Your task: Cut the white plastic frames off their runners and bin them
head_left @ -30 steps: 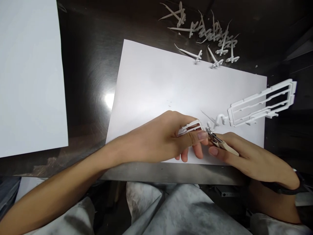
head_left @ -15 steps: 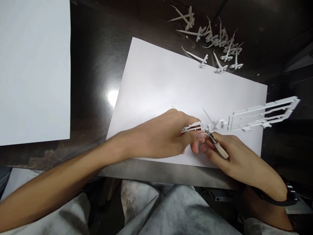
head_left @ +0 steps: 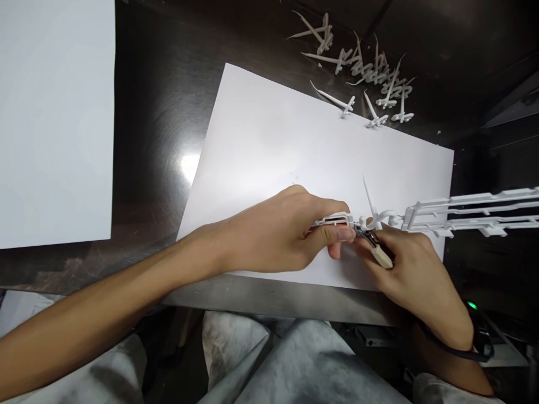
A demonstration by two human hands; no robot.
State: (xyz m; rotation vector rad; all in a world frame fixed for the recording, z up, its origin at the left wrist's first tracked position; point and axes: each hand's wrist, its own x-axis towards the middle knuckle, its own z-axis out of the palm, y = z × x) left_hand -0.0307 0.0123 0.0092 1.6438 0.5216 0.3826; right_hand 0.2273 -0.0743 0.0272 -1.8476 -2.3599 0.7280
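Note:
My left hand (head_left: 290, 233) pinches one end of a white plastic frame (head_left: 334, 219) between thumb and fingers, above a white paper sheet (head_left: 261, 134). Close beside it, my right hand (head_left: 415, 264) is closed around a small cutter with a cream handle (head_left: 382, 257). The cutter's metal jaws meet the white plastic just right of my left thumb. From there a curved white piece with a thin pointed spike (head_left: 369, 196) joins a long white lattice frame (head_left: 455, 210), which reaches out past the right edge of the view.
Several white pointed pieces (head_left: 379, 73) lie in a loose pile on the dark metal table (head_left: 164, 67) beyond the sheet; a few rest at its far edge. Another white sheet (head_left: 54, 123) is at the left. The table's metal front edge (head_left: 269, 289) runs below my hands.
The long lattice frame has swung down and extends farther right. The spike stands more upright. My right hand has turned a little, with the cutter handle more open.

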